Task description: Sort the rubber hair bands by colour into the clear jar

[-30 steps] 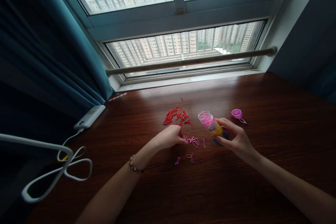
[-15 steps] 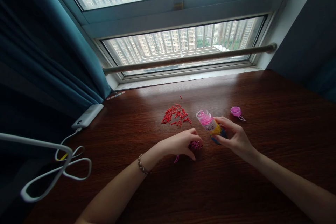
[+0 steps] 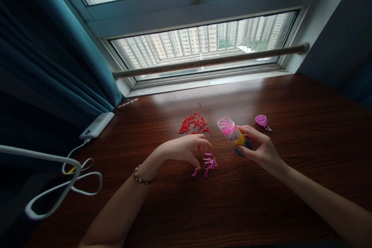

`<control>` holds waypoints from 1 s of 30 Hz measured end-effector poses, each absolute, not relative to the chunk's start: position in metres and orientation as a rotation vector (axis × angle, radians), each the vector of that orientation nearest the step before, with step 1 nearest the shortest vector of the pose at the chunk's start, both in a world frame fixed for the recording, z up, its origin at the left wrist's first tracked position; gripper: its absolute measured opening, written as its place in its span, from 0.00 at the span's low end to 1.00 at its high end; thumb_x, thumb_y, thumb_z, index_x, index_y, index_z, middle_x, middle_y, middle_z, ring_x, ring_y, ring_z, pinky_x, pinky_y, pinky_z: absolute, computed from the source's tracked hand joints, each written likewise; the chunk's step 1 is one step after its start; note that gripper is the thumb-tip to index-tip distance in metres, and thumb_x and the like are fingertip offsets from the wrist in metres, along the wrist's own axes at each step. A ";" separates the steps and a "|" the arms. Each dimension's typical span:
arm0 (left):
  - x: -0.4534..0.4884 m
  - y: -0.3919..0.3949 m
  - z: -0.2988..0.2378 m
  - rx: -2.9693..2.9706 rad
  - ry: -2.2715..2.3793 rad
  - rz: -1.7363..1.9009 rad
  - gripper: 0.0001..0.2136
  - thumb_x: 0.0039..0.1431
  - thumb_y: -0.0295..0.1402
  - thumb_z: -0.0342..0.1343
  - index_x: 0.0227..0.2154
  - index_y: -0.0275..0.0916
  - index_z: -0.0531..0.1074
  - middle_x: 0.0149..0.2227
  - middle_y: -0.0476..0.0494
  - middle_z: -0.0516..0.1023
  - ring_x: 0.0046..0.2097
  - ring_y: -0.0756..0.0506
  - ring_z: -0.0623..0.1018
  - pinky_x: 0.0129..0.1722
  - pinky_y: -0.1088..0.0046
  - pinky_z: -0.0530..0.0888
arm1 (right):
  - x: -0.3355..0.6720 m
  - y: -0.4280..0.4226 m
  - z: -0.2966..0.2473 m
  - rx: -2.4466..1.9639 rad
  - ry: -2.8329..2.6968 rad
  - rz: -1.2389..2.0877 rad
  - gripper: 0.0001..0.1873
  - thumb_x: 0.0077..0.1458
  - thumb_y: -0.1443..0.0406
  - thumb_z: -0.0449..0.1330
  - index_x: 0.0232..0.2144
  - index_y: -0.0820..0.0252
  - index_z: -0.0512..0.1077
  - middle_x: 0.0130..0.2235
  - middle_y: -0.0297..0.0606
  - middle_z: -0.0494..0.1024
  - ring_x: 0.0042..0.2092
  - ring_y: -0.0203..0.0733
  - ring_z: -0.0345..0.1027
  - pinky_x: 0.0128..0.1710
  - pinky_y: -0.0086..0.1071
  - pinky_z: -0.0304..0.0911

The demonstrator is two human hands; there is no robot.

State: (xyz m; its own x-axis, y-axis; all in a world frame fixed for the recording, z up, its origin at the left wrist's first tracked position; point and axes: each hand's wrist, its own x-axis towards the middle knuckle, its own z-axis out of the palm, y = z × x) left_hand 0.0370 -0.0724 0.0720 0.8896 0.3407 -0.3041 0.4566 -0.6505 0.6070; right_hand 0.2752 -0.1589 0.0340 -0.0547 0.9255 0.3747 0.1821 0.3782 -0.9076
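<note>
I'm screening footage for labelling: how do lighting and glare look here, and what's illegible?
Head view: strong backlight from the window; pale glare on the far tabletop; lower folds of the curtain near black. Also head view: print on the bottle too small to read.

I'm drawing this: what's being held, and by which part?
The right hand holds the bottle by its yellow and blue lower end; nothing shows in the left hand.

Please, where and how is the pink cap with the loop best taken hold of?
Pinch the pink cap by opposite sides of its round body, probably from above: it seems to lie hollow side up, its thin loop points near right, and the right hand, holding the bottle, is left of it.
</note>
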 end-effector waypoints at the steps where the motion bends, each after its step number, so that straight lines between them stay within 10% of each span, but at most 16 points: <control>1: 0.033 -0.073 0.072 2.350 0.621 -0.260 0.31 0.36 0.37 0.65 0.48 0.43 0.63 0.41 0.47 0.66 0.39 0.47 0.70 0.36 0.76 0.66 | 0.275 -0.159 0.034 -1.038 -1.518 0.834 0.20 0.45 0.68 0.61 0.44 0.57 0.68 0.43 0.39 0.69 0.43 0.42 0.64 0.40 0.31 0.61; 5: 0.027 -0.079 0.061 2.353 0.780 -0.460 0.43 0.26 0.33 0.68 0.51 0.42 0.57 0.40 0.46 0.68 0.35 0.46 0.72 0.30 0.77 0.66 | 0.276 -0.159 0.033 -1.040 -1.527 0.836 0.21 0.45 0.68 0.61 0.44 0.57 0.68 0.42 0.39 0.69 0.43 0.42 0.64 0.41 0.31 0.61; 14: 0.052 -0.086 0.040 2.352 0.829 -0.327 0.18 0.37 0.36 0.64 0.31 0.38 0.65 0.27 0.51 0.70 0.26 0.50 0.69 0.22 0.78 0.60 | 0.275 -0.159 0.034 -1.053 -1.535 0.796 0.20 0.45 0.67 0.61 0.44 0.57 0.68 0.42 0.40 0.70 0.43 0.43 0.65 0.40 0.32 0.62; 23: 0.055 -0.099 0.049 2.344 0.938 -0.252 0.29 0.28 0.38 0.68 0.36 0.36 0.63 0.35 0.46 0.69 0.33 0.46 0.70 0.28 0.75 0.64 | 0.275 -0.159 0.035 -1.034 -1.537 0.810 0.21 0.44 0.68 0.61 0.44 0.56 0.68 0.43 0.39 0.70 0.44 0.43 0.64 0.42 0.32 0.62; 30: 0.064 -0.111 0.039 2.463 0.958 -0.156 0.12 0.39 0.31 0.62 0.29 0.36 0.66 0.34 0.45 0.69 0.32 0.48 0.69 0.28 0.76 0.64 | 0.274 -0.160 0.036 -1.040 -1.545 0.824 0.21 0.45 0.68 0.60 0.44 0.57 0.68 0.43 0.40 0.69 0.44 0.44 0.64 0.41 0.32 0.62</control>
State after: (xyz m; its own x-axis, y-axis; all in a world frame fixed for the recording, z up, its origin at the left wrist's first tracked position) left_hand 0.0635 -0.1106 0.0394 0.7474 0.6050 -0.2745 0.6608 -0.6342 0.4014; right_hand 0.2743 -0.1596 0.0358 -0.0707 0.9227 0.3789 0.1996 0.3853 -0.9009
